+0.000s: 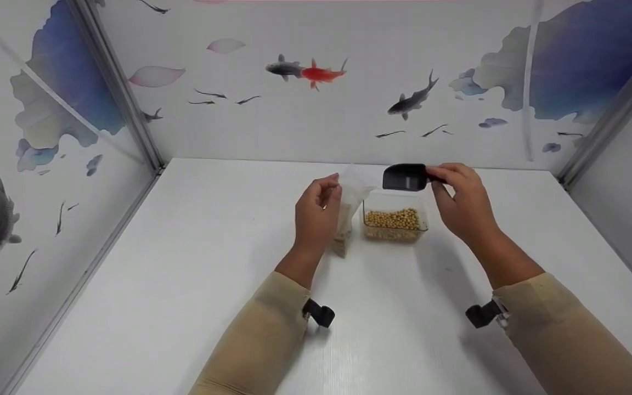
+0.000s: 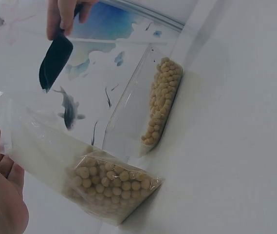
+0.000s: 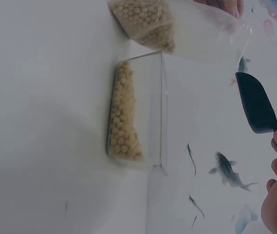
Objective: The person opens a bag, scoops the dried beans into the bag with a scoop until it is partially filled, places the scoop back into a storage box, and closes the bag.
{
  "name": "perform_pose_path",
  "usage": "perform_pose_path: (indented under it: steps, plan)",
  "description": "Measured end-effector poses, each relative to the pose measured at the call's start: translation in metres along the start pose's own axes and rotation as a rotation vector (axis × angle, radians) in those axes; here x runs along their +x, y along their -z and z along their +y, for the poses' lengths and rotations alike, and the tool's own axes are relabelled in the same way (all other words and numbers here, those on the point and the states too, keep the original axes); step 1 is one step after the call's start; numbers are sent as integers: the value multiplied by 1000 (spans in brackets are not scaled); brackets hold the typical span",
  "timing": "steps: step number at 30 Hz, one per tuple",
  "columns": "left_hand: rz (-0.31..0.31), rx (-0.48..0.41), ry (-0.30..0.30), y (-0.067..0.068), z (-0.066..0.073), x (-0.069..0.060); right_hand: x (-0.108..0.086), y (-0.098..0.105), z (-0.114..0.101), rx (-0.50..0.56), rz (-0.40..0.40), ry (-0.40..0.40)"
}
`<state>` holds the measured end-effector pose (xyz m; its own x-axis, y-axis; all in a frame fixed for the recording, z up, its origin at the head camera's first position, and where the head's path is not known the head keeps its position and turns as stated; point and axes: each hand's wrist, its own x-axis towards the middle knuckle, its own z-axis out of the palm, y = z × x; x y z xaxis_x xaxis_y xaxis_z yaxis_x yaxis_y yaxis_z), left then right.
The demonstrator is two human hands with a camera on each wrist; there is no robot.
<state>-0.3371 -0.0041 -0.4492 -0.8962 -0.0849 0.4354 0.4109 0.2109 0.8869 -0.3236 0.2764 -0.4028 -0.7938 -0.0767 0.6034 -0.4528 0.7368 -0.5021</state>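
Observation:
My left hand [image 1: 319, 211] pinches the upper part of a clear plastic bag [image 2: 41, 141]. Soybeans [image 2: 111, 183] fill the bag's lower end, which rests on the table. In my right hand [image 1: 467, 206] is the handle of a black scoop [image 1: 404, 177], held in the air above the back of a clear box [image 1: 395, 198]. The scoop's blade points toward the bag's mouth; whether any beans lie in it cannot be made out. A heap of soybeans [image 3: 123, 119] covers the bottom of the box, which stands just right of the bag.
Everything stands on a white table [image 1: 212, 285]. White panels printed with fish and leaves [image 1: 316, 109] enclose its back and sides, joined by metal corner posts [image 1: 118, 82]. A wrist camera [image 1: 320, 314] juts from the left sleeve, another camera [image 1: 483, 314] from the right.

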Motion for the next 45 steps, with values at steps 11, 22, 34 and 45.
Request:
perform_pose_path:
  steps: [11,22,34,45]
  plan:
    - [-7,-33,-54,1,-2,1,-16,6,30,-84,-393,-160]
    - [9,-25,-56,0,-3,2,-20,-4,30,-181,-461,-143]
    - [6,-15,-44,1,-1,1,-17,-21,23,-251,-478,-76]
    - [-6,-24,-37,2,-1,0,-13,-40,29,-94,-559,-210]
